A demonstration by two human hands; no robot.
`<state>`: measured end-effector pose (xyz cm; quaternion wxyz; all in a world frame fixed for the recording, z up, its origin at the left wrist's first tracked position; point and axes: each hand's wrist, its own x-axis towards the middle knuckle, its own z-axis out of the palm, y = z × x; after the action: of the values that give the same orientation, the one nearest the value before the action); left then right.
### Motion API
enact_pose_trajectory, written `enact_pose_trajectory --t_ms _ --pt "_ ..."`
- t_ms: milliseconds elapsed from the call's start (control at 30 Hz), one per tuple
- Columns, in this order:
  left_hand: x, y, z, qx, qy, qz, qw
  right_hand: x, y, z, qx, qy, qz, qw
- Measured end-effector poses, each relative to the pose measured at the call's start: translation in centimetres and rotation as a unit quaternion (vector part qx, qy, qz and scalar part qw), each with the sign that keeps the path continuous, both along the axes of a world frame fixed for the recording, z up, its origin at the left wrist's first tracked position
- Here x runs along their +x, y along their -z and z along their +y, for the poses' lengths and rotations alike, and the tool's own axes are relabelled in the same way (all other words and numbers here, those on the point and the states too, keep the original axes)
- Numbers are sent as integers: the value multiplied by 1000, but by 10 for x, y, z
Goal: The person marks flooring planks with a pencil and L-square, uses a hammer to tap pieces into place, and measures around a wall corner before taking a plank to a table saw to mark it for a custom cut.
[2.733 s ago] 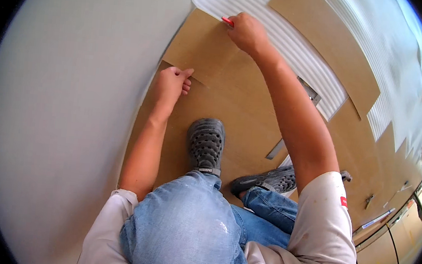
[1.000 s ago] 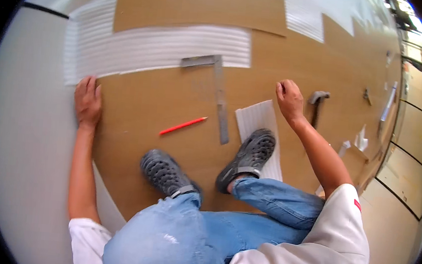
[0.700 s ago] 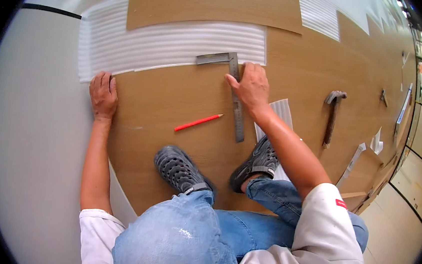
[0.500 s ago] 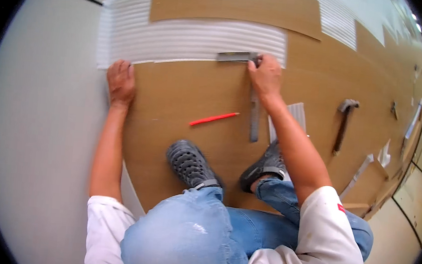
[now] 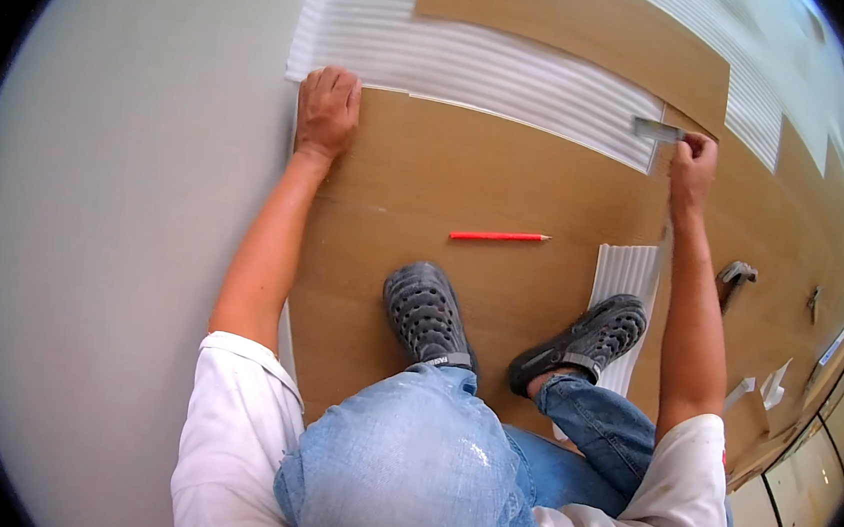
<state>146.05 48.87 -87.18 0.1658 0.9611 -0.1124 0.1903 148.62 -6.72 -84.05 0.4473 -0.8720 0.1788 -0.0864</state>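
- L hand (image 5: 328, 113): on far L corner of brown board (image 5: 399, 181), next to foam (image 5: 480, 63) & grey surface (image 5: 123, 237).
- R hand (image 5: 692, 172): pinching metal square (image 5: 657, 131) at R end of its short arm; that arm's blurry, nr foam's R end; long arm mostly hidden.
- Red pencil (image 5: 500, 237): flat on board, tip R, btwn hands but nearer body.
- Dk shoes (image 5: 426, 309): L on board, R over foam strip (image 5: 622, 271).
- Hammer (image 5: 737, 274): R of R forearm, partly hidden.
- Loose panel (image 5: 583, 32): on foam, beyond L hand.

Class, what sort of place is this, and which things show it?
Probably an indoor renovation site: brown boards and white ribbed sheeting are spread out underfoot, and a hammer lies to the right.
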Motion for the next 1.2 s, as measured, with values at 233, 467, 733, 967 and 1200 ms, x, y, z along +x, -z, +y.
enact_pose_trajectory --t_ms 233,467,733,967,1200 --pt "2 -3 7 -5 -4 -3 1000 -66 -8 -66 -179 -92 64 977" --pt "12 0 1 -10 -25 17 1000 -90 -1 -24 -294 -127 -2 947" --pt "15 -1 4 5 -23 27 999 -46 -9 242 -128 -346 -113 922" --pt "15 -1 2 -8 -21 8 1000 -26 -3 322 -202 -356 -52 911" --pt "18 -7 1 -16 -19 13 1000 -12 4 327 -216 -345 -26 913"
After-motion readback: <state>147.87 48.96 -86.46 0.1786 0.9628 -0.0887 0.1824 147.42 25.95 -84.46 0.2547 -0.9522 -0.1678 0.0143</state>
